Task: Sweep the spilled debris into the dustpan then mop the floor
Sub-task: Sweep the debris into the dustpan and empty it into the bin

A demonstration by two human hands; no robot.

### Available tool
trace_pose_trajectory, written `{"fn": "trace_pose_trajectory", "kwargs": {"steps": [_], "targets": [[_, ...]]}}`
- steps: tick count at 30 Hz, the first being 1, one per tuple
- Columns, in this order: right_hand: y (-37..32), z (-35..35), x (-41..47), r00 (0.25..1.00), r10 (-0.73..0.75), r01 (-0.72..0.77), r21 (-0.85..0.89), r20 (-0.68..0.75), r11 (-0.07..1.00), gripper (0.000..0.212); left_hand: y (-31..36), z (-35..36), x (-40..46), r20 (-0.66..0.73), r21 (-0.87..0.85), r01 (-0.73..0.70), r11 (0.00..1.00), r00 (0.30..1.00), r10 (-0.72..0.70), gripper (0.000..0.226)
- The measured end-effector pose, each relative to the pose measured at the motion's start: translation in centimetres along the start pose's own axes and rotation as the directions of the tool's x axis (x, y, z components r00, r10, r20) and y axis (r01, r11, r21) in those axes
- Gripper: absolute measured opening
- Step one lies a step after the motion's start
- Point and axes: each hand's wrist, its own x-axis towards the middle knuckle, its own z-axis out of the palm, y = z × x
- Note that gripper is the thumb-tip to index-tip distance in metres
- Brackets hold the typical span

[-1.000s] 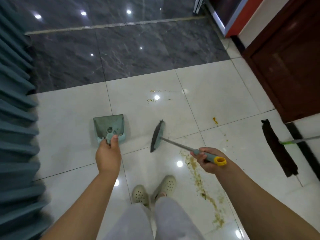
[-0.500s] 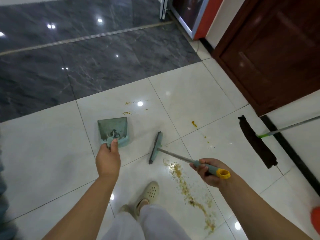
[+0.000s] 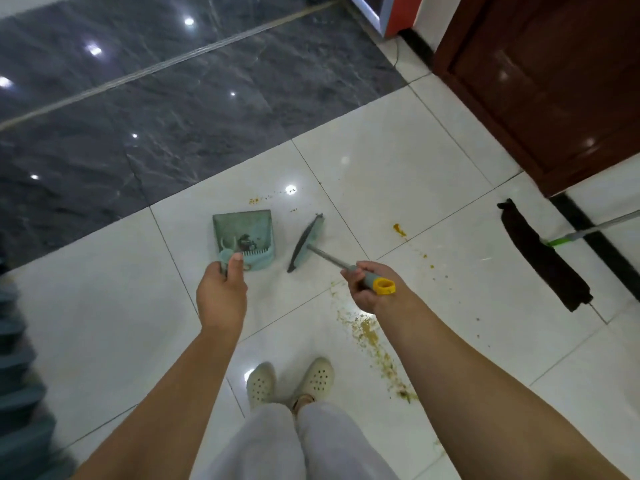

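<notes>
My left hand (image 3: 221,292) grips the handle of a teal dustpan (image 3: 244,233) that sits on the white tile with a little dark debris inside. My right hand (image 3: 367,289) holds the grey and yellow handle of a small broom (image 3: 306,242), whose head stands just right of the pan. A trail of yellow-brown debris (image 3: 370,337) runs from under my right wrist toward my feet. More crumbs (image 3: 254,200) lie beyond the pan, and an orange blob (image 3: 400,230) lies to the right. A mop (image 3: 540,258) with a dark cloth head lies at the right.
Dark marble flooring (image 3: 173,109) starts beyond the white tiles. A brown wooden door (image 3: 554,81) stands at the upper right. Teal pleated fabric (image 3: 17,393) edges the left side. My feet in pale clogs (image 3: 291,381) stand just left of the debris trail.
The dustpan and broom head have moved forward, toward the crumbs by the dark floor. The broom head has left the near end of the debris trail. My view has swung right.
</notes>
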Motion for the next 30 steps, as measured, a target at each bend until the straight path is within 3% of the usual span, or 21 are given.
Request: {"fn": "trace_pose_trajectory", "kwargs": {"steps": [8,16,20,26,30], "targets": [[-3.5,-6.9,-3.4,0.989,-0.058,0.075,0.122,-0.137,0.99,0.008,3.5,3.4,1.1,0.062,-0.013,-0.067,0.998,0.996,0.068,0.047],[-3.3,-5.1,-4.6,0.978,-0.11,0.136,0.14,-0.178,0.981,0.027,6.8,5.5,4.0,0.173,-0.005,-0.132,0.991,0.976,0.131,0.052],[-4.4,-0.9,-4.4,0.987,-0.108,0.126,0.154,-0.117,0.98,0.021,8.8,5.8,7.7,0.227,-0.015,-0.135,0.991,0.964,0.135,0.048],[-7.2,10.9,-0.3,0.991,-0.127,0.129,0.068,-0.034,0.989,0.022,12.6,4.9,15.6,0.303,-0.049,-0.065,0.997,0.95,0.077,0.045],[-10.2,18.6,2.9,0.99,-0.14,0.14,0.005,0.007,0.99,0.009,14.9,4.6,21.3,0.348,-0.048,-0.059,0.997,0.935,0.072,0.046]]}}
